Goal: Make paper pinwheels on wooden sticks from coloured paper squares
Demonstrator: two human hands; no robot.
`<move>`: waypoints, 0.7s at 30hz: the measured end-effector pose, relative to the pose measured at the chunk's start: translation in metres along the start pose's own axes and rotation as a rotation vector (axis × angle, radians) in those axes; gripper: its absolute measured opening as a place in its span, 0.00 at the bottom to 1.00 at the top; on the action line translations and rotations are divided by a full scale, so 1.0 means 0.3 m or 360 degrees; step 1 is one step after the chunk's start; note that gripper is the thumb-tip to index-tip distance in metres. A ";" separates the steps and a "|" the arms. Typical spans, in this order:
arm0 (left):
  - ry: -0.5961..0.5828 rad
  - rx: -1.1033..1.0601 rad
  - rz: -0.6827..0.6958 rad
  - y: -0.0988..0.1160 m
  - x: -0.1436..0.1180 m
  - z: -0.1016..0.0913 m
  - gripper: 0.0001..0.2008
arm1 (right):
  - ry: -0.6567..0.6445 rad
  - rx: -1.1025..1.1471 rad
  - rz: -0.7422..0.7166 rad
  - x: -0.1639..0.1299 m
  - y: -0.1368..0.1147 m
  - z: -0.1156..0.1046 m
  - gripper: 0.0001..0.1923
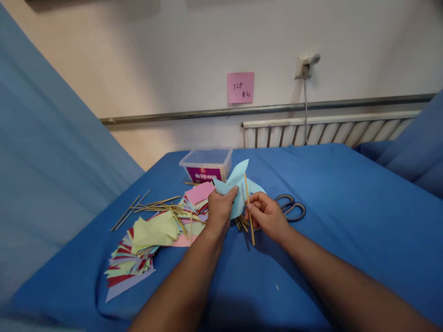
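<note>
wall (173,60) off-white | radiator (328,131) rt | blue-covered table (346,221) | pink note (240,87), writing unclear

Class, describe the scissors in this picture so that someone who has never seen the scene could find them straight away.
Start at the blue table below the radiator. Just right of the right hand, which holds a stick, lie the scissors, flat on the cloth. They are the only dark metal thing there, with looped handles; everything else nearby is paper or wood.

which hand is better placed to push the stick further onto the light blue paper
Right. The right hand already pinches the stick against the light blue paper; the left hand is occupied gripping that paper.
</note>
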State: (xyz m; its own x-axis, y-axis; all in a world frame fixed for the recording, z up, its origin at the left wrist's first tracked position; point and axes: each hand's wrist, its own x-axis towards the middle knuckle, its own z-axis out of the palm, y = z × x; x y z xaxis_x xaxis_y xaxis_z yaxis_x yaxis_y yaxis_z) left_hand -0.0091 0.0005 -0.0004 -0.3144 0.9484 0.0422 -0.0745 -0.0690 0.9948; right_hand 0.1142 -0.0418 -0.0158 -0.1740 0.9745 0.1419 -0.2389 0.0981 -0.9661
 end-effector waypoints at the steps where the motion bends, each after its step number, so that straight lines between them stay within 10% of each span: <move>1: 0.0000 -0.0007 0.0003 0.003 -0.001 0.000 0.15 | -0.0009 -0.0001 0.0002 -0.002 -0.001 0.002 0.11; 21: 0.0158 -0.0333 0.0198 -0.013 0.037 -0.021 0.18 | -0.0288 -0.0307 0.0040 -0.032 0.019 0.017 0.07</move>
State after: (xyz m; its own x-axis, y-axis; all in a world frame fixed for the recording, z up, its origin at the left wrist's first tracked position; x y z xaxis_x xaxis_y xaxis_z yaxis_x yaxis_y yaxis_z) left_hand -0.0184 0.0094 -0.0045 -0.4242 0.8942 0.1432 -0.2206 -0.2554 0.9414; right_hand 0.1098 -0.0516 -0.0216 -0.3496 0.9269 0.1368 -0.0488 0.1278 -0.9906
